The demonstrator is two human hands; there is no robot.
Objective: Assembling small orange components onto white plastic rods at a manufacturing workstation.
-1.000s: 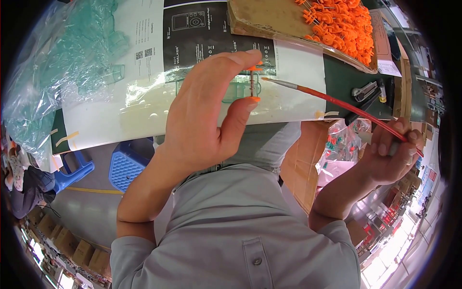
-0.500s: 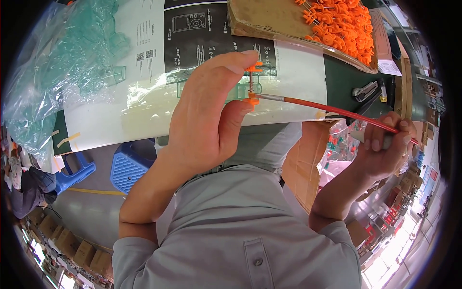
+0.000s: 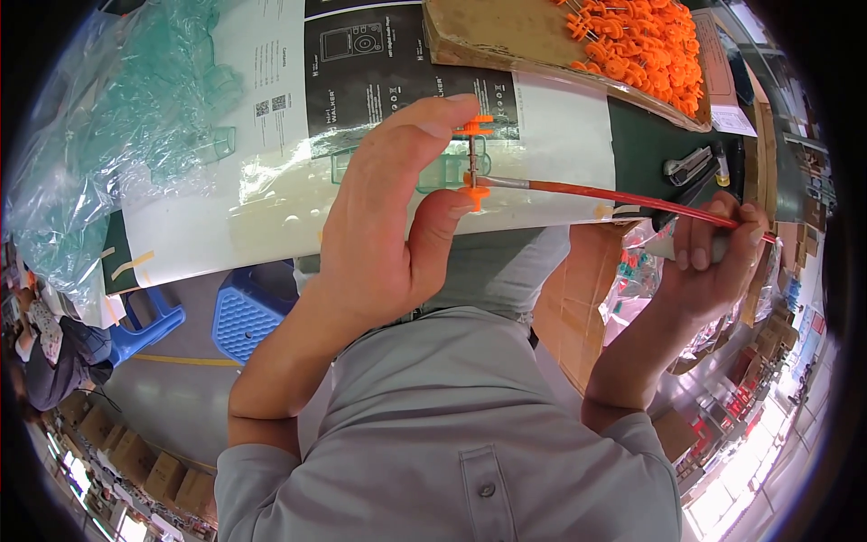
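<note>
My left hand [image 3: 384,208] pinches a small orange plastic part [image 3: 476,199] with a thin metal shaft, its two orange ends between forefinger and thumb. The shaft stands upright in the picture. In my right hand [image 3: 718,253] is a slim paintbrush [image 3: 623,196] with a red handle, gripped near its far end. The brush tip meets the shaft just above the lower orange end. Something pale, which I cannot make out, shows under my right fingers. Behind the orange part, a clear green plastic piece [image 3: 442,172] lies on the printed sheet [image 3: 560,135], partly hidden by my left hand.
A cardboard tray [image 3: 506,45] with a heap of orange parts [image 3: 641,63] sits at the far right. Clear bags with green plastic pieces [image 3: 172,99] cover the left. Near the right edge lies a utility knife [image 3: 688,167]. A blue stool [image 3: 244,316] stands below the table.
The brush handle's far end and my right hand have shifted slightly up and left, so the brush slopes less. My left hand keeps its pinch on the orange part, almost in place.
</note>
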